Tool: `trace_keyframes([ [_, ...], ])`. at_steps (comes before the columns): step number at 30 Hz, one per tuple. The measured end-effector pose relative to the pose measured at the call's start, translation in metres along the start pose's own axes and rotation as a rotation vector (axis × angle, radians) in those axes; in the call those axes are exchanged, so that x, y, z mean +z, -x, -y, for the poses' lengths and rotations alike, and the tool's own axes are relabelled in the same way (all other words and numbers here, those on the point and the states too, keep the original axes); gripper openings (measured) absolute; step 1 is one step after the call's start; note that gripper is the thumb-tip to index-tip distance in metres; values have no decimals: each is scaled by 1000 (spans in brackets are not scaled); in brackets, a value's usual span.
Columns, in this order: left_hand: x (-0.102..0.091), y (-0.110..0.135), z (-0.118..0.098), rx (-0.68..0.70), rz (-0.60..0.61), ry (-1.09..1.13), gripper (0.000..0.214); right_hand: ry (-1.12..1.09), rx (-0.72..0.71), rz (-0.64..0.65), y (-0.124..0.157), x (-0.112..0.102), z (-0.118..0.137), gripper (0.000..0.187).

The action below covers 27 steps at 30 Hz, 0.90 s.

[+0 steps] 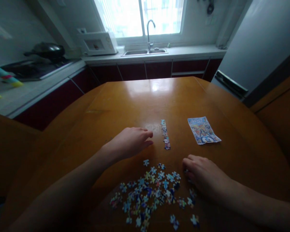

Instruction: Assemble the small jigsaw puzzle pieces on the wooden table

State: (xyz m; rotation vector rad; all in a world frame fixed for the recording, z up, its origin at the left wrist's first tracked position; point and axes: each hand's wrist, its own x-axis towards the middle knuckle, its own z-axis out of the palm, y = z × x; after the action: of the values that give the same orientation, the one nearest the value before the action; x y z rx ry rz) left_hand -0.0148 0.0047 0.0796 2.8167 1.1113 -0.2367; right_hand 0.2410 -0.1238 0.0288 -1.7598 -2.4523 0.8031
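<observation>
A heap of several small, colourful jigsaw pieces (pixel 149 193) lies on the wooden table (pixel 125 96) in front of me. A short joined strip of pieces (pixel 165 134) stands farther out. My left hand (pixel 129 141) rests palm down on the bare wood just left of that strip, fingers stretched out and close together, holding nothing. My right hand (pixel 200 174) sits at the right edge of the heap with its fingers curled down onto the pieces; what is under them is hidden. A printed picture sheet (pixel 203 130) lies to the right of the strip.
Behind the table runs a kitchen counter with a sink and tap (pixel 148 48), a white microwave (pixel 98 43) and a black pan on a hob (pixel 48 51). A grey fridge (pixel 253 48) stands at the right. A wooden chair back (pixel 280 112) is beside it.
</observation>
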Motion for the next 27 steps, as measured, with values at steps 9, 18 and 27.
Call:
trace_keyframes([
  [9, 1, 0, -1, -4, -40, 65, 19, -53, -107, -168, -4, 10, -9, 18],
  [18, 16, -8, -32, 163, -343, 367, 15, -1040, 25, -246, -39, -12, -13, 11],
  [27, 50, -15, -52, 316, -584, 637, 19, -1313, 100, -304, -45, 1, -9, 24],
])
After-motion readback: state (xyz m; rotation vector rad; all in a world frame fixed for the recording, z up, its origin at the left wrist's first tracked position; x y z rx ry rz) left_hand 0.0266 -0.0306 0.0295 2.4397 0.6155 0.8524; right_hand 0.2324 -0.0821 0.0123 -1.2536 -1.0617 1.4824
